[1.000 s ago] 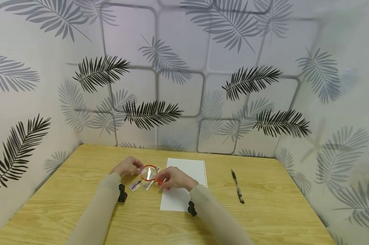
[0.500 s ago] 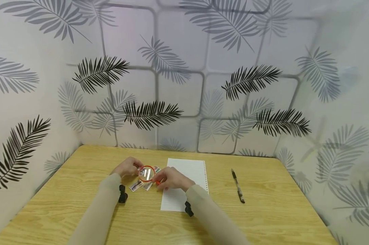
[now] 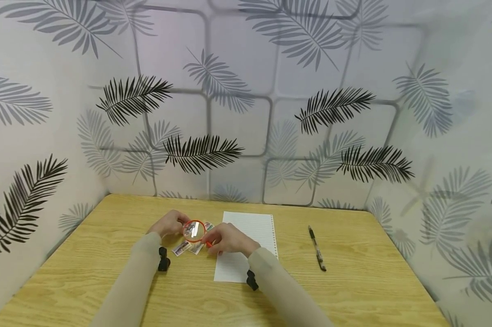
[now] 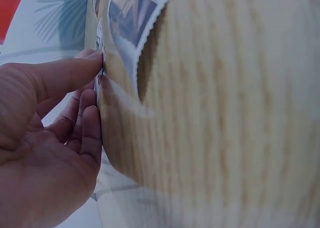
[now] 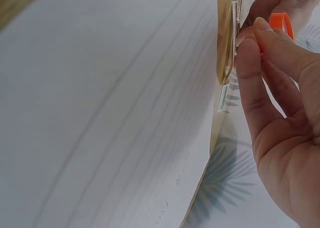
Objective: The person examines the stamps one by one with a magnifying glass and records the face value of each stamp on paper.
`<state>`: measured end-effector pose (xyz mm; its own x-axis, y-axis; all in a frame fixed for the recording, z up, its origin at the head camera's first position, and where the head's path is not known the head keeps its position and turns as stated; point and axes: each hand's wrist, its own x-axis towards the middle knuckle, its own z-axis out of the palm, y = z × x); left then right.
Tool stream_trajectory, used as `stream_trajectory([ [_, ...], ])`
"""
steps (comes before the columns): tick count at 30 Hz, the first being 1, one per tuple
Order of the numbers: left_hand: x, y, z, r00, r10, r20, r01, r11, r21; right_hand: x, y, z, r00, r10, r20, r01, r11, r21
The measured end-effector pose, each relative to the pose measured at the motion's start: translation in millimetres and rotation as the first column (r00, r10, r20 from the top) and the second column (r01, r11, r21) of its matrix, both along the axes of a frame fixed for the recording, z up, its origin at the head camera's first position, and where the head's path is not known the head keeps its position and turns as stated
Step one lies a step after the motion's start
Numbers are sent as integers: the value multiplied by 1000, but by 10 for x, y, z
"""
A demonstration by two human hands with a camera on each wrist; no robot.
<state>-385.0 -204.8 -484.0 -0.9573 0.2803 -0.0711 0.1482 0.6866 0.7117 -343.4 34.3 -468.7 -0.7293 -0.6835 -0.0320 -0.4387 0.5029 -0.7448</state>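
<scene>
My right hand [image 3: 231,239] pinches the handle of a red-orange magnifying glass [image 3: 184,236], which it holds over the stamps. In the right wrist view, part of its orange rim [image 5: 278,20] shows past the thumb. Just left of the lens, my left hand [image 3: 170,224] pinches the edge of a stamp [image 4: 99,42], seen nearly edge-on in the left wrist view. That stamp's picture shows through the lens in the head view. Closer to me lie a stamp [image 3: 182,248] and another stamp [image 3: 196,248]. One more stamp [image 3: 209,225] lies behind the lens.
A lined sheet of paper [image 3: 247,227] lies beneath and behind my right hand, with handwriting visible in the right wrist view. Farther right on the wooden table [image 3: 352,272] is a black pen [image 3: 317,248]. Leaf-patterned cloth [image 3: 237,122] stands behind the table.
My right hand has moved the magnifying glass slightly left, over the stamp at my left fingers, whose picture now shows through the lens. My left hand has stayed almost still.
</scene>
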Motion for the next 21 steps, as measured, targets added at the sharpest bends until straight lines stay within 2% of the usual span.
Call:
stream_trajectory([
  [10,9,12,26,1000,2,11,-2,1000,1,23,37,20,999,2,34,-2,1000,-20],
  [21,-9,5,17,1000,17,20,-17,1000,-3,9,73,39,999,36,-3,-36,999,-21],
])
